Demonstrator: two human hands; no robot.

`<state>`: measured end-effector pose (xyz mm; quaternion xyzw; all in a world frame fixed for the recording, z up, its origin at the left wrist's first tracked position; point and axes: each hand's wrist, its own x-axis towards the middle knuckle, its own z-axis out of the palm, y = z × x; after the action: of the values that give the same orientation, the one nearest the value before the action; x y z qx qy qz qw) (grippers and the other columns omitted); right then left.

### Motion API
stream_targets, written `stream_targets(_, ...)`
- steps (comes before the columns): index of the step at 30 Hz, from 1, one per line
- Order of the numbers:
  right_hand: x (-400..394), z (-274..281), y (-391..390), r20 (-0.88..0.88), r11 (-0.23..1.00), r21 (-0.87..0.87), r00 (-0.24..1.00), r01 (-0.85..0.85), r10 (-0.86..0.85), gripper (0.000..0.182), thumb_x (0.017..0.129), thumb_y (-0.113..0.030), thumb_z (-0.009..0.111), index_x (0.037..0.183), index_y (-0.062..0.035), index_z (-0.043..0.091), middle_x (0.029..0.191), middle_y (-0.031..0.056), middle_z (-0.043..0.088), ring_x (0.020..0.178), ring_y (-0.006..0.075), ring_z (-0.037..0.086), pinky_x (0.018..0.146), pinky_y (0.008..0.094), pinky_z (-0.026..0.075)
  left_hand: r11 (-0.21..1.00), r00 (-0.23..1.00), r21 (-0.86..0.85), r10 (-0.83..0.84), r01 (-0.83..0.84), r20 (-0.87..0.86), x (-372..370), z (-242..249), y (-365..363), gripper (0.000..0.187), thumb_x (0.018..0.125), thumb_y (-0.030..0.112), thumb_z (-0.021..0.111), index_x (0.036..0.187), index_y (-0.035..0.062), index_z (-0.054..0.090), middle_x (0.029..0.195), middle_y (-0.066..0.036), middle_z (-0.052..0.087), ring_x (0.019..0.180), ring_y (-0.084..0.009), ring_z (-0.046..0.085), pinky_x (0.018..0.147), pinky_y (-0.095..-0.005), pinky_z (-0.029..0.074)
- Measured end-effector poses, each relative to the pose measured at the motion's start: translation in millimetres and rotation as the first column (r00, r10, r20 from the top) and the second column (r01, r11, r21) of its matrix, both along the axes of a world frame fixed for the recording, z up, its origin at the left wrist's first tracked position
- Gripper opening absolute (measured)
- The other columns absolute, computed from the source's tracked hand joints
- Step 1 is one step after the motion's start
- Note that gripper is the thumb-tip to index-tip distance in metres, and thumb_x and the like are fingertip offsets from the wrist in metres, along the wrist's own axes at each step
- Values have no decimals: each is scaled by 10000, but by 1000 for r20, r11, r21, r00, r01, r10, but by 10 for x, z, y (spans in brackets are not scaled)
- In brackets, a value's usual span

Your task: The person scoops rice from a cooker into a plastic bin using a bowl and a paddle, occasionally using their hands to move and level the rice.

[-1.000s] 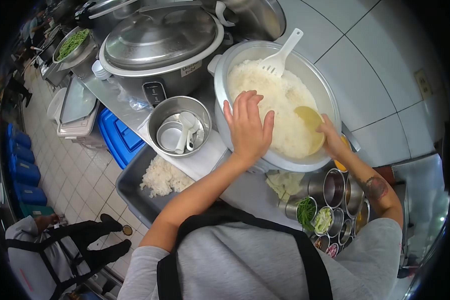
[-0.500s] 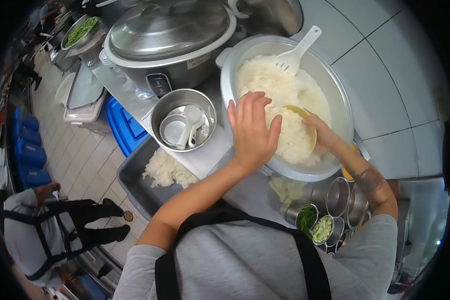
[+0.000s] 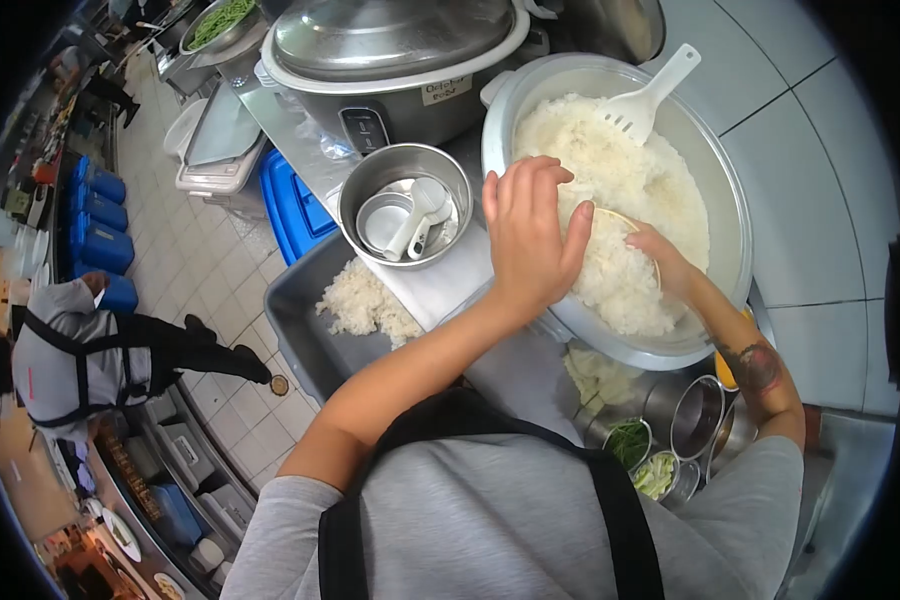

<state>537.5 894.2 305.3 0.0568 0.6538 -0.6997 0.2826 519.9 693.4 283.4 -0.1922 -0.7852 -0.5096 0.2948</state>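
A large round pot [image 3: 738, 215] holds a heap of white rice [image 3: 680, 190]. Over its near left side is my left hand [image 3: 532, 235], palm down with fingers raised and thumb apart, holding nothing. My right hand [image 3: 665, 262], inside the pot, grips a yellow bowl [image 3: 656, 268] filled with rice; much of the bowl is hidden by the rice and the hand. A white slotted paddle [image 3: 642, 100] stands in the rice at the far side, its handle resting over the rim.
A steel bowl [image 3: 352, 207] with scoops sits left of the pot, before a lidded cooker [image 3: 400, 110]. A grey bin [image 3: 300, 320] holds more rice. Steel containers [image 3: 697, 415] with greens stand near my right arm. A co-worker [image 3: 80, 350] is at the far left.
The view has shifted, so the pot and cooker sit further right. The yellow bowl has tilted and shows less of its side. At the left, the co-worker's legs and arm have moved.
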Motion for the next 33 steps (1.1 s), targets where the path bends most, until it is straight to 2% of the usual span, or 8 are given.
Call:
stream_targets(3, -3, -182, 266, 269, 989, -72, 957, 130, -106, 532, 826, -296, 517, 1263, 0, 452, 1128, 142, 580, 1007, 231, 588, 895, 350, 472, 998, 1000, 69, -11, 12, -10, 4, -26, -22, 259, 801, 174, 552, 1005, 20, 512, 1082, -161, 521, 1054, -327, 467, 944, -445, 294)
stream_targets(9, 133, -54, 174, 161, 937, -145, 942, 317, -293, 575, 824, -365, 468, 1283, -21, 433, 1214, 164, 532, 1091, 278, 544, 958, 396, 430, 969, 990, 211, -109, 127, -94, 173, -72, -312, 242, 759, 84, 561, 987, 16, 518, 1108, -188, 492, 1069, -370, 450, 927, -440, 336)
stream_targets(15, 293, -56, 459, 158, 783, -248, 821, 571, -549, 604, 811, -393, 460, 1308, -52, 414, 1278, 153, 490, 1153, 298, 499, 977, 437, 410, 974, 958, -82, 222, -210, 181, 743, -980, -1393, 308, 709, 56, 630, 1005, 26, 547, 1166, -185, 479, 1152, -364, 417, 987, -460, 317)
stream_targets(18, 310, 68, 389, 74, 678, -298, 724, 672, -686, 580, 821, -395, 446, 1305, -77, 420, 1295, 125, 483, 1165, 295, 490, 992, 446, 393, 779, 726, -373, 616, -505, 304, 1107, -1607, -2227, 390, 735, 134, 648, 1064, -30, 519, 1151, -214, 475, 1109, -373, 420, 951, -460, 330)
stream_targets(22, 271, 160, 36, 22, 491, -440, 555, 752, -831, 563, 834, -386, 417, 1293, -60, 428, 1310, 117, 469, 1201, 295, 451, 1024, 457, 344, 477, 137, -682, 861, -554, 490, 1574, -2519, -2972, 574, 748, 224, 689, 1183, -35, 417, 1100, -264, 528, 1072, -389, 490, 926, -451, 374)
stream_targets(23, 255, 180, -29, 15, 478, -445, 540, 757, -842, 563, 834, -386, 417, 1293, -60, 428, 1310, 117, 469, 1201, 295, 451, 1024, 457, 344, 489, 157, -677, 856, -550, 492, 1623, -2662, -3087, 574, 748, 224, 689, 1183, -35, 417, 1100, -264, 528, 1072, -389, 490, 926, -451, 374)
stream_targets(25, 256, 204, -190, 55, 398, -518, 493, 757, -868, 563, 834, -372, 401, 1314, -78, 405, 1345, 118, 429, 1232, 311, 409, 1034, 493, 305, 801, 173, -454, 548, -390, 818, 1668, -2767, -3317, 564, 711, 251, 737, 1105, -49, 469, 1025, -265, 590, 978, -392, 578, 857, -433, 443)
stream_targets(33, 367, 446, -970, -59, 430, -514, 469, 742, -881, 580, 845, -389, 374, 1353, -109, 362, 1365, 127, 405, 1240, 340, 395, 1024, 546, 296, 879, 317, -346, 448, -329, 836, 1849, -2706, -3532, 475, 640, 266, 775, 945, -48, 590, 869, -241, 648, 843, -375, 636, 745, -417, 496)
